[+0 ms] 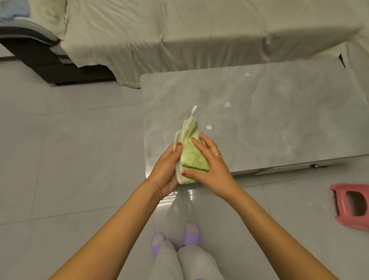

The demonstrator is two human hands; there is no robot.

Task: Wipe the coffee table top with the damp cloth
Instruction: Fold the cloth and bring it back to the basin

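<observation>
I have the damp cloth (191,154) folded into a thick green wad between my two hands, held up just above the near left corner of the coffee table (275,116); it is not yet flat on the top. My left hand (167,171) cups it from the side and beneath, thumb curled over the upper edge, fingers closed round the pale hem; my right hand (209,166) lies over the front face, fingers spread and only loosely bent, thumb pressing the lower fold; so both hands have hold of it, the left gripping, the right more pressing than clasping.

I judge the cloth soft and limp, with no stiffness of its own; a loose tag or corner sticks up at the far end, and the layers gape a little at the bottom, so it would fall open if I let go of one side. Being damp it should be a bit heavier than it looks and should cling rather than slip; nothing about it is fragile.

For wiping, I think the best hold is a flat palm over the middle of the folded pad, fingers spread to keep the layers together, the loose corner tucked under; the table top looks smooth and glossy, with a few small pale scraps (227,104) on it, so the pad should glide easily; the risk is the folds bunching up.
</observation>
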